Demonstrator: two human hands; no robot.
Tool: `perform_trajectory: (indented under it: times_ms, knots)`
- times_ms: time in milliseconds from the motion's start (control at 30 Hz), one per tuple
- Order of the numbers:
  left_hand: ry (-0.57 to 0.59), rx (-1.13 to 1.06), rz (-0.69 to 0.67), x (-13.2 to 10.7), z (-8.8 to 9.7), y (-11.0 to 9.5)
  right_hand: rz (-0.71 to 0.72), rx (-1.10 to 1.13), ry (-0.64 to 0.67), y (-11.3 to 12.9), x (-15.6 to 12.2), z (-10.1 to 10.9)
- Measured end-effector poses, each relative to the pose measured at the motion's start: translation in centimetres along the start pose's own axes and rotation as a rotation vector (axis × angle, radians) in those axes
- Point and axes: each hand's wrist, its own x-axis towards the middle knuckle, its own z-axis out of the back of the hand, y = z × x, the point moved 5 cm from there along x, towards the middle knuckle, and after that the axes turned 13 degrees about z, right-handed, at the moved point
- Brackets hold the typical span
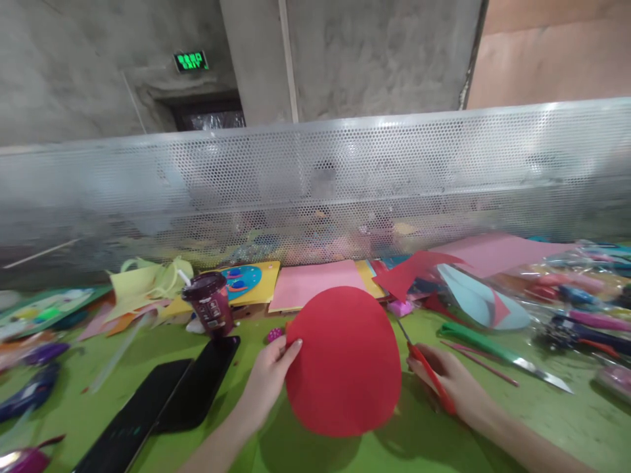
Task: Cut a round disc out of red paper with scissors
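Observation:
A rounded red paper disc point(345, 361) is held up in front of me over the green table point(305, 453). My left hand point(276, 361) pinches its left edge, thumb on the near face. On the other side, my right hand point(444, 381) grips red-handled scissors point(428, 368). Their dark blades point up and left, close to the disc's right edge but apart from it. Part of the scissors is hidden by my fingers. Behind the disc lies a stack of pink and yellow paper point(315, 282).
Two dark phones point(197, 387) lie at left, below a purple cup point(211, 305) with a straw. A green-handled knife point(507, 355) with its blade bare lies right of my right hand. Paper scraps point(483, 295) and plastic-wrapped supplies point(586, 289) crowd the right. A perforated metal screen point(320, 177) borders the back.

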Motion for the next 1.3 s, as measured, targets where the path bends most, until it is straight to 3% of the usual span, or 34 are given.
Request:
perform_trajectory:
  times_ms: [500,1300]
  knots:
    - [0.038,0.003,0.035,-0.2,-0.5,0.2,-0.007,0.149,0.098,0.2,-0.3,-1.2]
    - [0.093,-0.079,0.065,-0.3,-0.7,0.4,0.012,0.226,0.116,0.1,-0.2,-1.4]
